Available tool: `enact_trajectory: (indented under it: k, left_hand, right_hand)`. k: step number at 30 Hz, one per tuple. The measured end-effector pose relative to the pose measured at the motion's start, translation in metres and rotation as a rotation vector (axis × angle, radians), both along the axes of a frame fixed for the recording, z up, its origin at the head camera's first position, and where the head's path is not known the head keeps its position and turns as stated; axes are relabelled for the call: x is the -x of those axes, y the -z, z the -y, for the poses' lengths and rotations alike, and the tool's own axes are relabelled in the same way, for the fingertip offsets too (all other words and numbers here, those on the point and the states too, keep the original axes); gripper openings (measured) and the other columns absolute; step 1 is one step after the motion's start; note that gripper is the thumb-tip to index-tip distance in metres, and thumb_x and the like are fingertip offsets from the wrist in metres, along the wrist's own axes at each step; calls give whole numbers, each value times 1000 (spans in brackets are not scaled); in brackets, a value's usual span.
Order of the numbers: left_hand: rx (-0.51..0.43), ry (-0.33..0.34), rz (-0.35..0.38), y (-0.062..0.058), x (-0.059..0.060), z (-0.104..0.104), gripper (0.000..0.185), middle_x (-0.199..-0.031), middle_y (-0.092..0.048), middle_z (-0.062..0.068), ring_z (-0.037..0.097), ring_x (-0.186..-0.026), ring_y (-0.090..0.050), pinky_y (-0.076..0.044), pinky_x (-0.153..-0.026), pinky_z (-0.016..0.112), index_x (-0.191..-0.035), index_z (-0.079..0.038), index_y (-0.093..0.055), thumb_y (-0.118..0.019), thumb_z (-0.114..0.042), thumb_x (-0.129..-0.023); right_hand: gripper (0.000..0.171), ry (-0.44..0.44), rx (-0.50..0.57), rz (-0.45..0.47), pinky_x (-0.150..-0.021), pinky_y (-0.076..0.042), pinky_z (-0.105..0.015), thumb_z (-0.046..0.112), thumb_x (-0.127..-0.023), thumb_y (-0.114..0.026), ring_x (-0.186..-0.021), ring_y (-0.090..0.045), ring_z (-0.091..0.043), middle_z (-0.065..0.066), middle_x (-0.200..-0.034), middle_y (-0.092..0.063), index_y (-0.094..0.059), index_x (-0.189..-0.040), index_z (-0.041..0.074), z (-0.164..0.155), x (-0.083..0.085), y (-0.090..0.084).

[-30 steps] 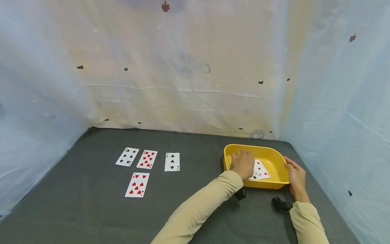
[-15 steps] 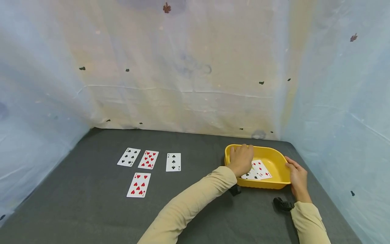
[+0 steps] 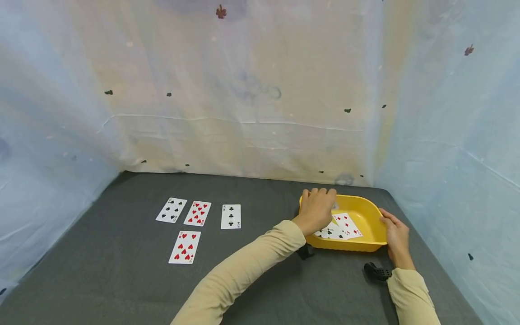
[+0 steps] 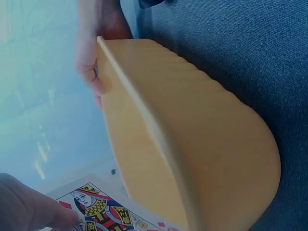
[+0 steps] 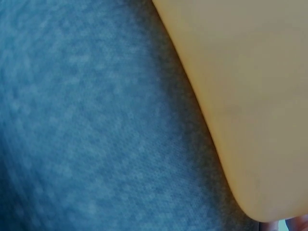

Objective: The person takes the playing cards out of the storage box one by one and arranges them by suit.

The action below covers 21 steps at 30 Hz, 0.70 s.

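A: Currently the left hand (image 3: 318, 208) sits over the left end of the yellow tray (image 3: 371, 212), fingers curled. The left wrist view shows a fingertip (image 4: 29, 211) on a queen card (image 4: 98, 211), so the hand appears to pinch that card, lifted above the tray floor.

B: And the right hand (image 3: 396, 237)?

A: It rests against the tray's right rim, fingers nearly straight, bracing the tray on the grey tabletop (image 3: 122, 280). Nothing is gripped.

B: Where are the remaining cards?

A: Loose cards (image 3: 343, 225) lie face up on the tray floor, a diamond card overlapping a club card. Four more cards (image 3: 197, 212) lie face up on the tabletop to the left, well apart from the tray: three in a row, one below.

B: What makes this step go well?

A: In my judgement: hold one card only, by its edge, and clear the tray wall before moving sideways. The right hand should hold the tray down so it does not slide. Check that no second card clings underneath.
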<state>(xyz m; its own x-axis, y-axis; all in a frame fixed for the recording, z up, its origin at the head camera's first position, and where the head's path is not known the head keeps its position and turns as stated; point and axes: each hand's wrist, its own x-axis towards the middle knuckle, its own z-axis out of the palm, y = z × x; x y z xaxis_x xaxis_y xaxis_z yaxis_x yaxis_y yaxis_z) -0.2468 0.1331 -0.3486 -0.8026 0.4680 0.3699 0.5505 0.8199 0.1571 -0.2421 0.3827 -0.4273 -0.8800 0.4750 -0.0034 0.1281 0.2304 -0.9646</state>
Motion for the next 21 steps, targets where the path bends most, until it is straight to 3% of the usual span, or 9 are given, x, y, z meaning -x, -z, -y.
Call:
enact_trajectory:
  k: [6,14,21]
  left_hand:
    - [-51,-12,5,-5,0,11,13,-81,-55,-8,11,-67,-40,-29,-69,30,-101,-21,-61,-54,-11,-97]
    - [-288,64,81,-10,2,34,15,-86,-60,-5,10,-73,-50,-33,-72,31,-99,-15,-62,-53,-4,-96]
    - [-438,74,132,-10,7,52,9,-87,-64,-5,9,-78,-57,-34,-72,33,-97,-12,-63,-60,-5,-93]
  right_hand:
    - [46,-9,-6,7,-70,-46,-11,28,-103,-44,-106,-51,-8,-14,-148,-40,-47,-144,7,-1,-1,0]
    - [46,0,3,19,-71,-46,-10,28,-104,-44,-108,-51,-11,-14,-149,-40,-46,-144,6,0,-1,0]
    - [45,1,11,24,-71,-45,-10,26,-104,-43,-112,-50,-13,-14,-149,-39,-45,-144,6,1,0,0]
